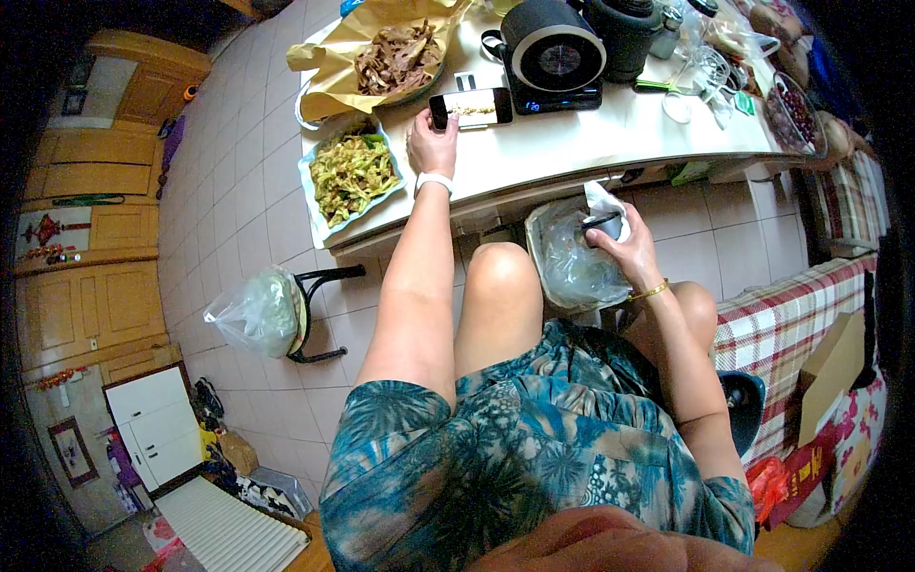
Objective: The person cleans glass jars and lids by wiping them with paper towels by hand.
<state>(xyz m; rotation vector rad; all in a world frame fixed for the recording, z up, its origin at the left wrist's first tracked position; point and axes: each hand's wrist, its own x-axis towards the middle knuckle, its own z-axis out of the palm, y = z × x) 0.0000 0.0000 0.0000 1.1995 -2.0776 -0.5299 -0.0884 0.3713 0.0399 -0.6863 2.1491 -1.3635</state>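
Upper centre, the left hand (434, 145) holds a smartphone (477, 107) by one end; right of centre, the right hand (629, 246) grips a dark-rimmed object (601, 225), possibly a cup.

Left hand (434, 143) has its thumb on one end of a phone (481, 108) up on the table (543, 148), right by a tray (308, 181) of greenish chopped food (353, 176). Right hand (629, 250) is over a plastic-lined bin (553, 262), gripping a small dark-rimmed thing (600, 226) and some white papery stuff (600, 197). There's brown strips (398, 59) on yellowish paper (332, 81) too, plus a round-faced black device (553, 52) beside the phone.
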